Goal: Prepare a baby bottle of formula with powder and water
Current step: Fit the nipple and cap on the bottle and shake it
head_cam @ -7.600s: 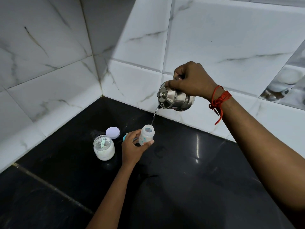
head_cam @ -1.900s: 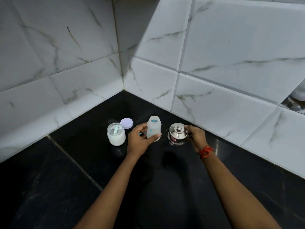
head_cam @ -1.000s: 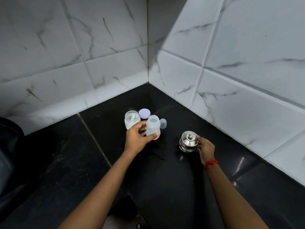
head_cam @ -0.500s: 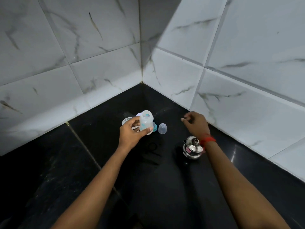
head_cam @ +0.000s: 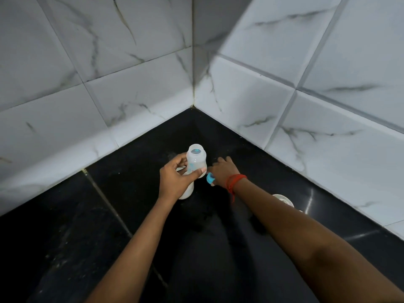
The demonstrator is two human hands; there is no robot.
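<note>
My left hand [head_cam: 175,180] grips the translucent baby bottle [head_cam: 196,159] upright, lifted above the black counter [head_cam: 122,162], its mouth uncapped and liquid inside. Just right of it my right hand [head_cam: 223,170] reaches palm down with fingers stretched forward, low over the counter. The blue bottle ring [head_cam: 210,178] peeks out beside the heel of that hand; what lies under the palm is hidden. The white powder jar [head_cam: 187,192] stands behind my left hand, mostly covered by it.
The steel kettle [head_cam: 283,200] stands on the counter at the right, mostly hidden behind my right forearm. White marble-look tiled walls [head_cam: 251,95] meet in a corner right behind the things.
My right hand has left the kettle and moved left and down to the blue ring beside the bottle. My left hand has kept holding the bottle.
</note>
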